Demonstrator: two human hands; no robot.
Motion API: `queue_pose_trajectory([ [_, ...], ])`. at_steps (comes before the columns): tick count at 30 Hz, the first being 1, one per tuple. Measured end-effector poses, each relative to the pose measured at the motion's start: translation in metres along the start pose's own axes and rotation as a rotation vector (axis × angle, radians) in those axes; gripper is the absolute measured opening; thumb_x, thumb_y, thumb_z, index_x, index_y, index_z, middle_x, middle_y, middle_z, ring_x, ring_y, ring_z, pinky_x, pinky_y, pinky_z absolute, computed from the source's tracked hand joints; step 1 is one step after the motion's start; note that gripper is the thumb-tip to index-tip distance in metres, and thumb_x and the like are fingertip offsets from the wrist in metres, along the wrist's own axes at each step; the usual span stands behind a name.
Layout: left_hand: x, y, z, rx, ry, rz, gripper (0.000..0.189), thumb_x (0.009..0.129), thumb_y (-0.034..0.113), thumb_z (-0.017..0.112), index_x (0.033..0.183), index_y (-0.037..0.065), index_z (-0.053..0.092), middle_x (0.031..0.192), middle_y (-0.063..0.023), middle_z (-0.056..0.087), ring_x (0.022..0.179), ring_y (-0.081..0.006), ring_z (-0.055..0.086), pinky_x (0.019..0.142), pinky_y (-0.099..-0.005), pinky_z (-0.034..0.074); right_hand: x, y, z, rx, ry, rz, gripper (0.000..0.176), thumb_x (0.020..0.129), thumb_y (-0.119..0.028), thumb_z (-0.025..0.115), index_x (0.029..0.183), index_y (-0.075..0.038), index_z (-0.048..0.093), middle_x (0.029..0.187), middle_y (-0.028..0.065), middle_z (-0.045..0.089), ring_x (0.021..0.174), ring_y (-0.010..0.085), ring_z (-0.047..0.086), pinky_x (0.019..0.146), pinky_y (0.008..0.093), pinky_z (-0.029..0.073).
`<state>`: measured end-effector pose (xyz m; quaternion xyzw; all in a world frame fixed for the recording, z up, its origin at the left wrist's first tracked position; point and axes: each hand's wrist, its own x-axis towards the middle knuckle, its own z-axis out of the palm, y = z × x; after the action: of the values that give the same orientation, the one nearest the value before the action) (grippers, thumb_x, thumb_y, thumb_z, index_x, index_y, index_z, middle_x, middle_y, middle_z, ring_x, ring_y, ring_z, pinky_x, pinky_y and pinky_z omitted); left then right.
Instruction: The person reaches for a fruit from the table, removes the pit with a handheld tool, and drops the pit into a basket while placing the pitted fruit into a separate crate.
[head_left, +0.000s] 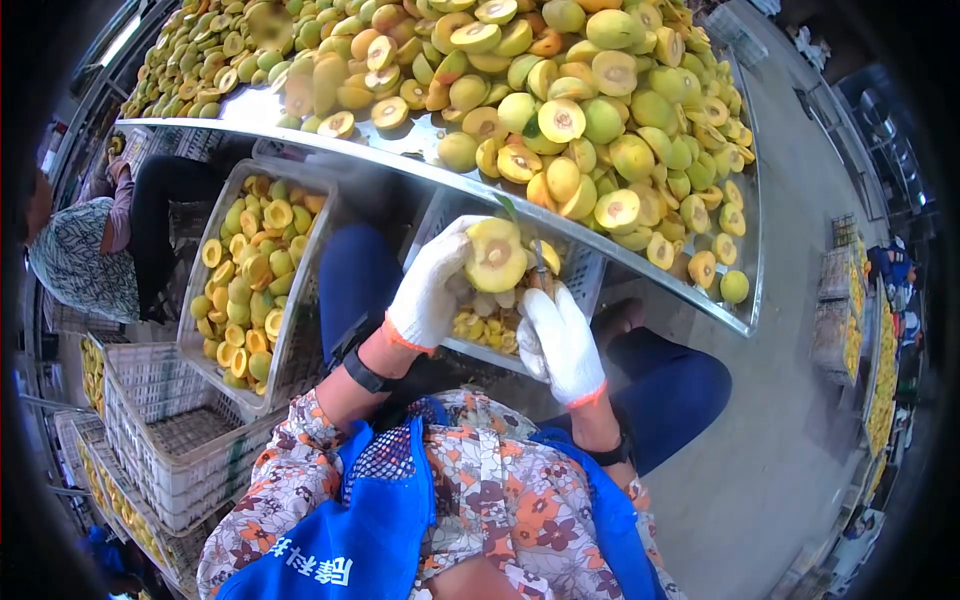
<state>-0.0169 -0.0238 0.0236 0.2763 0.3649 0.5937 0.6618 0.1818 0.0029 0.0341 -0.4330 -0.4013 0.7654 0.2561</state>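
My left hand (430, 285), in a white knit glove with an orange cuff, grips a halved yellow peach (495, 254), its cut face and pit showing. A green leaf (507, 207) pokes up behind it. In my gloved right hand (562, 340) is a small tool with a narrow metal end (541, 257), close to the right side of the peach. My fingers hide most of its handle. Below both hands stands a crate (588, 290) with small yellow pieces (487, 330) in it. Many halved peaches (640, 155) lie heaped on the metal table (440, 180) just beyond.
To my left a crate (190, 325) holds peach halves with hollowed centres. Stacked plastic crates (170, 450) stand nearer on that side. Another person (85, 255) sits at the far left. The table's raised metal edge (660, 285) runs in front of me. More filled crates (840, 300) stand at right.
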Motion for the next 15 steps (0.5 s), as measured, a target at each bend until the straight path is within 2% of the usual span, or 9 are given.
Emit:
queue_pose_trajectory([
  [2,0.0,-0.002,0.01,0.055,0.053,0.123,0.06,0.093,0.047,0.06,0.132,0.003,0.05,0.121,-0.0137,0.063,0.104,-0.0238,0.066,0.095,-0.037,0.052,0.004,0.007,-0.001,0.068,0.021,-0.004,0.018,0.104,-0.024,0.056,0.117,-0.012,0.053,0.069,-0.0031,0.05,0.048,0.0061,0.045,0.041,0.0214,0.033],
  [3,0.002,-0.006,0.01,0.058,0.08,0.174,0.06,0.093,0.047,0.06,0.133,0.003,0.05,0.122,-0.0137,0.063,0.106,-0.0231,0.065,0.094,-0.0365,0.052,0.004,0.008,-0.001,0.069,0.016,0.003,0.018,0.104,-0.024,0.056,0.117,-0.012,0.053,0.069,-0.0031,0.05,0.048,0.0061,0.045,0.041,0.0214,0.033],
  [5,-0.002,-0.006,0.004,0.017,0.071,0.109,0.06,0.093,0.047,0.06,0.132,0.003,0.05,0.122,-0.0136,0.063,0.109,-0.0227,0.065,0.096,-0.0361,0.051,-0.002,0.006,0.002,0.095,0.018,-0.007,0.023,0.106,-0.024,0.052,0.124,-0.011,0.049,0.067,-0.0021,0.045,0.045,0.0051,0.035,0.039,0.0199,0.027],
  [7,-0.001,-0.008,0.003,-0.026,0.05,0.048,0.06,0.093,0.047,0.059,0.132,0.002,0.051,0.123,-0.0135,0.063,0.111,-0.0222,0.064,0.098,-0.0358,0.05,-0.002,0.007,-0.001,0.097,-0.013,-0.014,0.024,0.106,-0.024,0.051,0.126,-0.011,0.049,0.067,-0.0021,0.044,0.045,0.0051,0.035,0.039,0.0199,0.026],
  [9,0.0,-0.014,0.005,0.069,0.058,0.13,0.06,0.094,0.046,0.059,0.132,0.001,0.051,0.124,-0.0134,0.063,0.116,-0.0223,0.062,0.103,-0.0353,0.048,-0.003,0.008,-0.003,0.102,-0.039,-0.02,0.025,0.106,-0.024,0.051,0.127,-0.011,0.048,0.067,-0.0021,0.044,0.045,0.0051,0.035,0.039,0.0199,0.026],
  [12,0.0,-0.02,0.01,0.212,0.044,0.178,0.059,0.094,0.045,0.058,0.132,0.001,0.052,0.125,-0.0137,0.063,0.117,-0.0224,0.062,0.105,-0.0354,0.047,0.0,0.007,-0.007,0.082,-0.083,0.08,0.021,0.104,-0.026,0.055,0.12,-0.013,0.05,0.068,-0.0029,0.049,0.044,0.0067,0.041,0.038,0.0206,0.029],
  [14,0.002,-0.025,0.004,0.131,0.028,0.151,0.058,0.094,0.044,0.057,0.133,0.001,0.052,0.126,-0.0145,0.063,0.118,-0.0233,0.062,0.106,-0.0365,0.047,0.003,0.012,-0.01,0.177,-0.103,0.099,0.024,0.104,-0.025,0.055,0.122,-0.012,0.048,0.068,-0.0027,0.048,0.043,0.0062,0.039,0.037,0.021,0.029],
  [15,0.001,-0.026,0.002,-0.001,0.027,0.104,0.051,0.097,0.038,0.054,0.133,0.002,0.052,0.126,-0.0129,0.063,0.117,-0.0209,0.061,0.103,-0.0347,0.047,0.002,0.012,-0.011,0.179,-0.103,0.099,0.024,0.104,-0.025,0.055,0.122,-0.012,0.048,0.068,-0.0027,0.048,0.043,0.0062,0.039,0.037,0.021,0.029],
])
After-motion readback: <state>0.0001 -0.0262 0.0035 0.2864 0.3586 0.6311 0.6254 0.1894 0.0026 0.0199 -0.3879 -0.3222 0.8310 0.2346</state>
